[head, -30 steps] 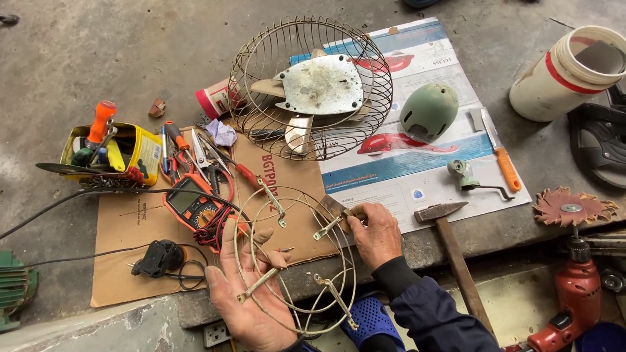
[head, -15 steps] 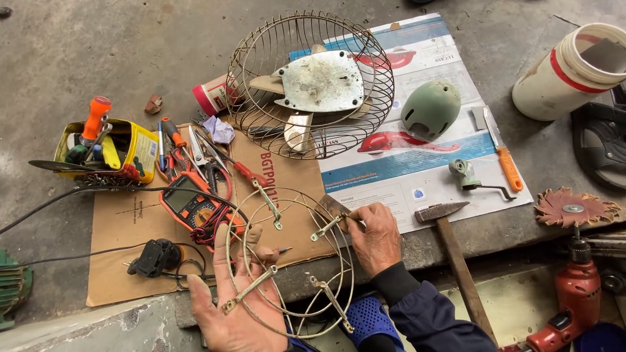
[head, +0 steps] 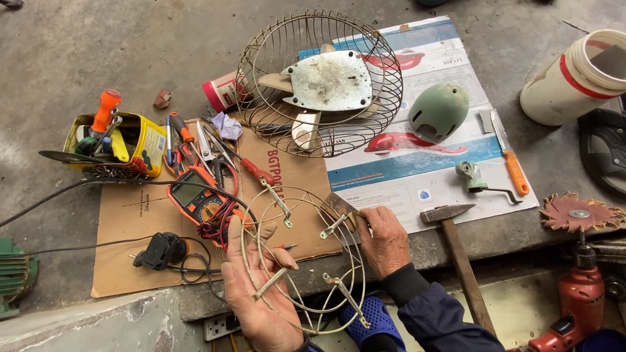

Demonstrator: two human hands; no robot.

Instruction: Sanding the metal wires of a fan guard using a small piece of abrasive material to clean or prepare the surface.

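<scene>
You are holding one wire fan guard ring (head: pixel 306 261) between your two hands above the surface (head: pixel 508 238).

Your left hand (head: pixel 257 293) is lying open, palm up, under the ring's left side, its thumb pressing a clip arm against the palm; your right hand (head: pixel 385 241) is closing around the ring's right edge, pinching one metal clip (head: pixel 336 225). You are seeing four clip arms on the ring, one domed wire fan cage (head: pixel 261 78) with a pale blade inside, one hammer (head: pixel 456 251), one orange multimeter (head: pixel 199 202), one yellow tin (head: pixel 140 140) of tools and one red drill (head: pixel 574 306). Compared with a second ago, your left hand is sitting lower and flatter beneath the ring, and the ring is tilting nearer to you.
</scene>
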